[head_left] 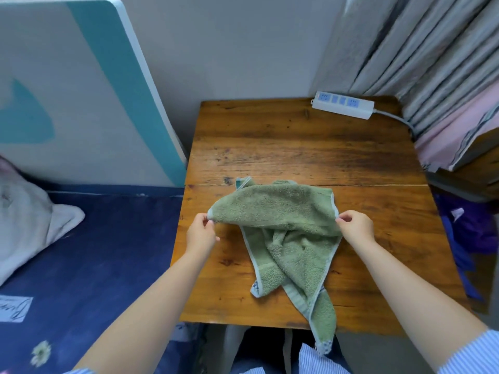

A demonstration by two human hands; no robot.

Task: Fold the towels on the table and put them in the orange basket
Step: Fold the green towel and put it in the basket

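Wooden table (310, 147) beside a blue bed (108, 252): both hands pinch green towel (283, 211) corners.

The green towel (280, 211) hides its own bunched lower folds; both forearms run off frame.

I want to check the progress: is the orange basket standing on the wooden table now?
No, the table holds only the green towel, pinched by the left hand and right hand, and a power strip.
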